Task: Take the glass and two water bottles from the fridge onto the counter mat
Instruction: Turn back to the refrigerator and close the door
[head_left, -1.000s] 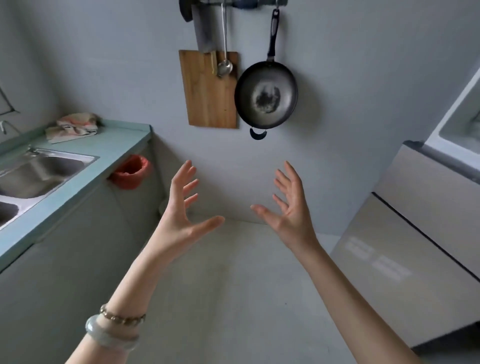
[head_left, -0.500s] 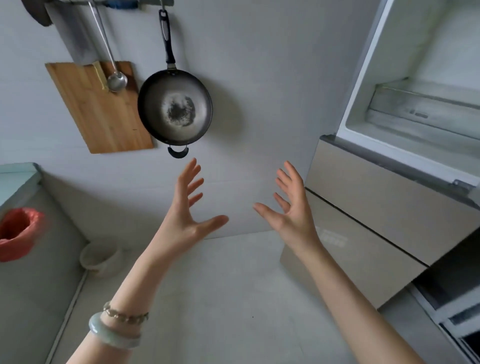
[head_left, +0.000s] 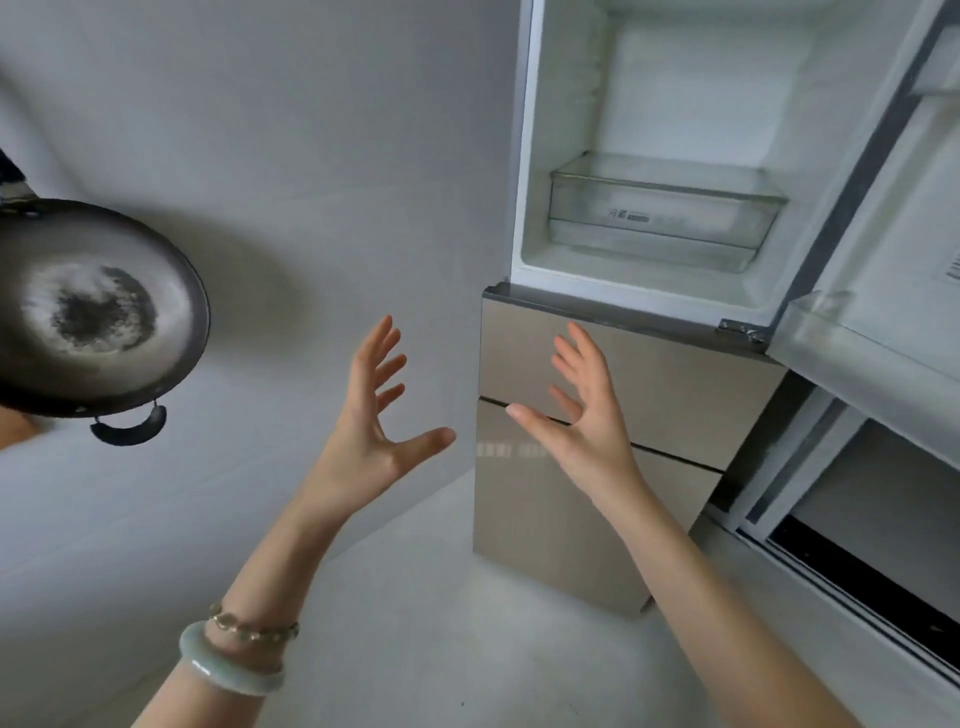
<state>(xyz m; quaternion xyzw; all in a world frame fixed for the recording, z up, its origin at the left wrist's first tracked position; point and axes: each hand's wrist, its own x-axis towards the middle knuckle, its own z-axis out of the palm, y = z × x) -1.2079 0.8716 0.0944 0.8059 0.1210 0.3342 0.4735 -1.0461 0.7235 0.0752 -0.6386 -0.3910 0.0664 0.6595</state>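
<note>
Two hands hang empty before the fridge (head_left: 613, 395): left hand (head_left: 371, 441) and right hand (head_left: 587, 431), fingers spread, palms facing. Above and right of them the open compartment shows only a clear drawer (head_left: 660, 208); glass and bottles are not visible, so which hand is nearer cannot be told

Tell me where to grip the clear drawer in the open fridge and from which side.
Grip the clear drawer by its front wall's top edge, coming straight in from the front. The fridge walls close off both its sides, so likely only the front is reachable. Both hands are open and empty.
</note>
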